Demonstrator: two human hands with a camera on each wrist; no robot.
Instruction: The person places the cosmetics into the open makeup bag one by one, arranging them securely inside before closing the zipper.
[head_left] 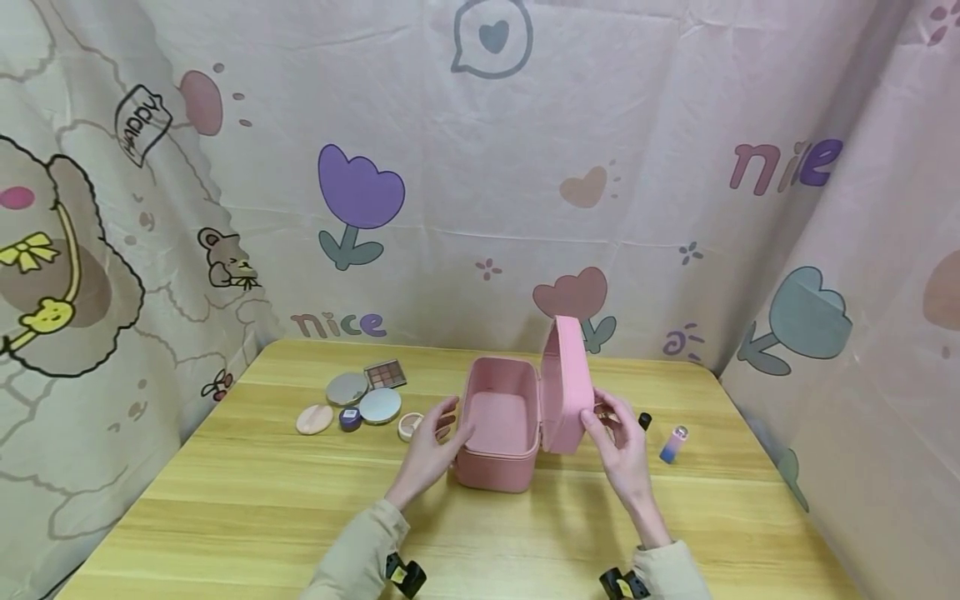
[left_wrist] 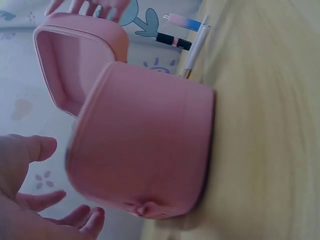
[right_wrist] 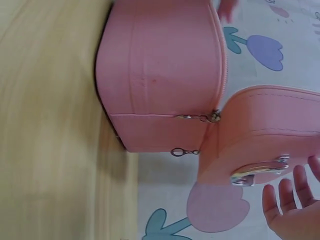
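Note:
A pink zippered cosmetic case (head_left: 497, 472) stands on the wooden table with its inside bare. Its lid (head_left: 576, 387) is swung up on the right side. My left hand (head_left: 426, 457) is at the case's left rim, thumb and fingers spread; the left wrist view shows a gap between them and the wall. Beside the lid's outer face is my right hand (head_left: 624, 457), its fingers fairly straight and the thumb at the front edge. A shiny handle (right_wrist: 260, 170) on the lid lies close to those fingertips, and metal zipper pulls (right_wrist: 184, 152) hang at the hinge side.
Left of the case lie an eyeshadow palette (head_left: 386, 374), round compacts (head_left: 380, 406), a pink puff (head_left: 314, 419), a small purple jar (head_left: 349, 418) and a small round pan (head_left: 409, 427). At right are a pink-blue tube (head_left: 673, 445), a black tube (left_wrist: 173, 41) and a white pen-like stick (left_wrist: 196, 47).

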